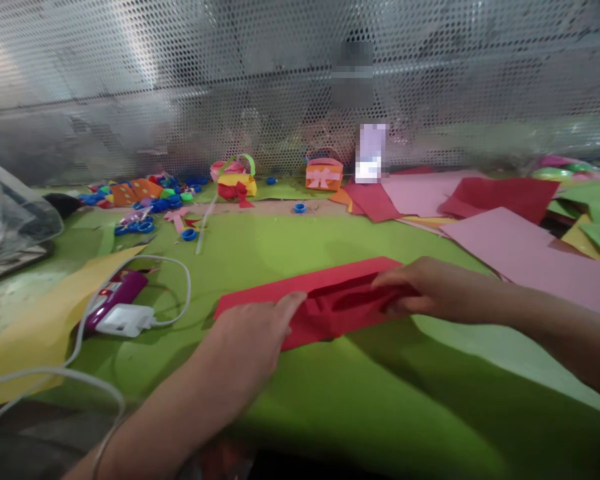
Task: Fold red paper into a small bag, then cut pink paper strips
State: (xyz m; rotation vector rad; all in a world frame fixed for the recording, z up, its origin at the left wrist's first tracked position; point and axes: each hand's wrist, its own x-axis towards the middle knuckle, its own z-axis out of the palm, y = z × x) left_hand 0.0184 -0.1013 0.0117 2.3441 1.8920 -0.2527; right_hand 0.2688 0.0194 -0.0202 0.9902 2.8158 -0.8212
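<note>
At the middle of the green desk (280, 241) lies a red paper (300, 288), and it is folded lengthwise, so that a long opening shows along it. The left hand (253, 337) rests on this paper at its 8 o'clock part, with the thumb placed upon the near flap; its other fingers are mostly hidden, therefore I cannot tell if it pinches or only presses. The right hand (410, 288) is at the 3 o'clock end and pinches the paper there between thumb and bent fingers.

If we take the red paper as centre of the clock, a purple power strip (136, 287) is at 9 o'clock, with a white charger (123, 321) touching it. Beyond them, in the same direction, lies a yellow sheet (35, 327). At 11 o'clock stands a small yellow basket (237, 181) with red bow; at 12 o'clock, an orange basket (333, 177) with pink bow, and nearer, a blue ring (300, 209). Toward 2 o'clock, a pink sheet (520, 250) is spread.
</note>
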